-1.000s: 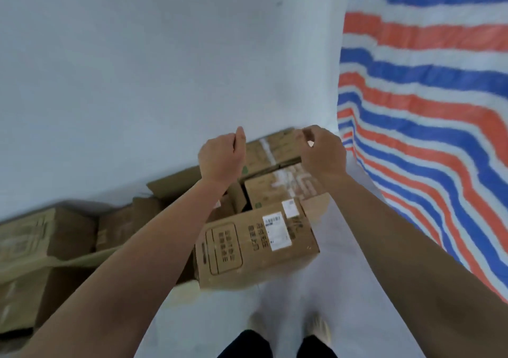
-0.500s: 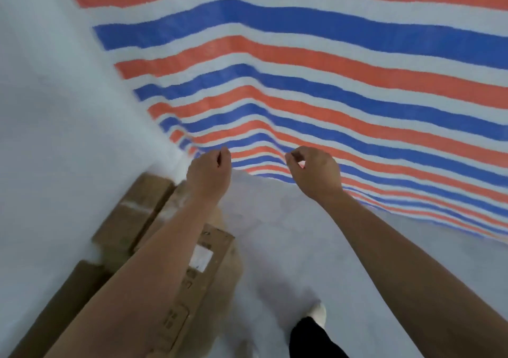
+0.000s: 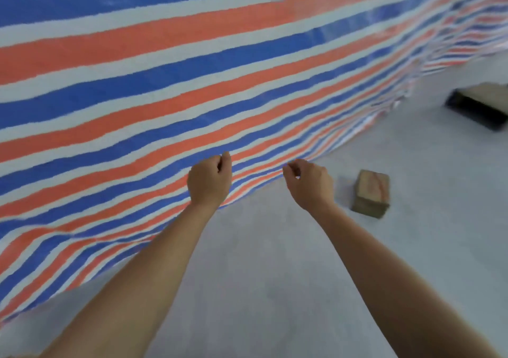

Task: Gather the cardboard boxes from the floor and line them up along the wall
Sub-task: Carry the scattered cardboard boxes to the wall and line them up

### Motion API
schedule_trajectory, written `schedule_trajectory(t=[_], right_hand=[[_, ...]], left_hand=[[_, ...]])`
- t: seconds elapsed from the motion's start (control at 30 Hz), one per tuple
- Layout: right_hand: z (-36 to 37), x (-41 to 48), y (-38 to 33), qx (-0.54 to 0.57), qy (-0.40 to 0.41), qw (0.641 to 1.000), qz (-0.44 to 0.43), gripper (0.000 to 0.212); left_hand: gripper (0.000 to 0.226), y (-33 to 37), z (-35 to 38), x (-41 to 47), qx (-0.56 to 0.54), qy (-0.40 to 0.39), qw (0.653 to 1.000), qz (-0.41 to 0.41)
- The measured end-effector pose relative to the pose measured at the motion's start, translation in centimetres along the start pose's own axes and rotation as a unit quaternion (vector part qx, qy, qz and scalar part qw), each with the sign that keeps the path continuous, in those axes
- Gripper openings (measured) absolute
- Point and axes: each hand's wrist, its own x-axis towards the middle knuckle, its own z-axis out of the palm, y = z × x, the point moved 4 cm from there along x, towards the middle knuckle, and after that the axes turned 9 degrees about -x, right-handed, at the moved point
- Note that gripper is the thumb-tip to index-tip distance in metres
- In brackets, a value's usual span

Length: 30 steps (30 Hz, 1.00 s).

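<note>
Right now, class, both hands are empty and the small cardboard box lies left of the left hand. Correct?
No. The head view shows the small cardboard box lying right of the right hand, not left of the left hand. Both hands are empty.

Both bare arms reach forward, side by side. The left forearm [image 3: 154,261] rises from the lower left, the right forearm [image 3: 384,269] from the lower right. The left hand [image 3: 210,180] shows its back, its fingers [image 3: 226,159] loosely curled and holding nothing. The right hand [image 3: 309,184] also shows its back, fingers loosely curled toward the left, holding nothing. The hands are near each other, not touching.
</note>
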Motion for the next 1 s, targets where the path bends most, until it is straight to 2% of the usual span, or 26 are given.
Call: schedule_trajectory(t=[0.2,0.37,0.5,0.67,0.8,1.0], right_hand=[[-9.8,4.2,21.5,-0.038,0.058,0.989,0.132,0.033],[-14.6,6.8,33.7,-0.06,0.061,0.976,0.2,0.034],[-16.1,10.3,40.2,-0.057,0.071,0.969,0.23,0.034],[-16.3,18.4,48.6,-0.06,0.067,0.962,0.256,0.033],[-16.9,26.8,54.5,-0.068,0.079,0.954,0.282,0.033],[-17.1,37.5,62.8,-0.062,0.055,0.941,0.328,0.032]], left_hand=[[0.06,13.5,21.2,0.1,-0.071,-0.097,0.993,0.016],[0.056,21.6,33.4,0.4,-0.085,-0.178,0.978,0.063],[0.044,25.9,40.3,1.7,-0.096,-0.202,0.969,0.105],[0.045,29.0,52.9,6.2,-0.098,-0.252,0.96,0.071],[0.035,31.1,62.4,11.6,-0.113,-0.258,0.958,0.063],[0.049,34.0,75.9,19.6,-0.09,-0.308,0.946,0.04]])
